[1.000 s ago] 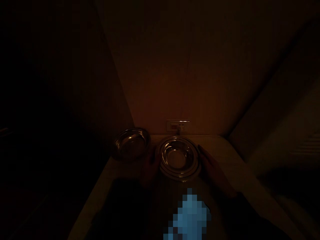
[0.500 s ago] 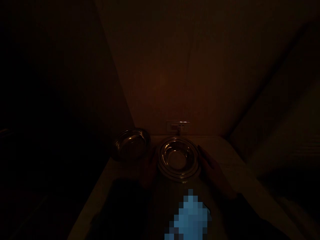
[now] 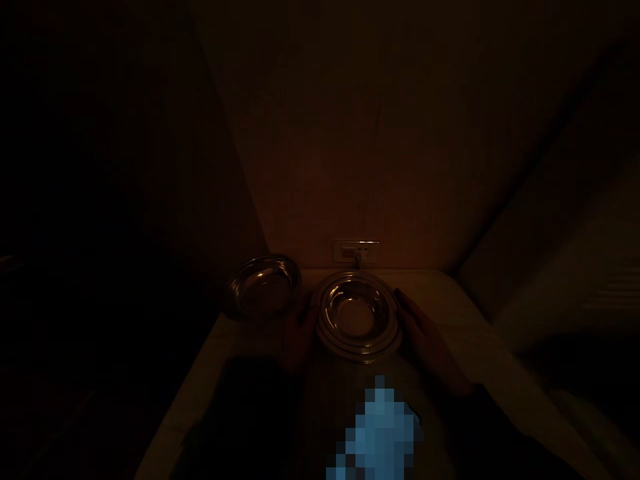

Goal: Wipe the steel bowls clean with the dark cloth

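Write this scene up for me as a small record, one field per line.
Light: very dim
Left hand: beside the stacked metal bowls, contact unclear
Right hand: stretched along the stack's right side
Another metal bowl: left of the stack
Surface: tabletop
Wall: socket panel with what looks like a plug
Foreground: pixelated blue shape, unidentifiable
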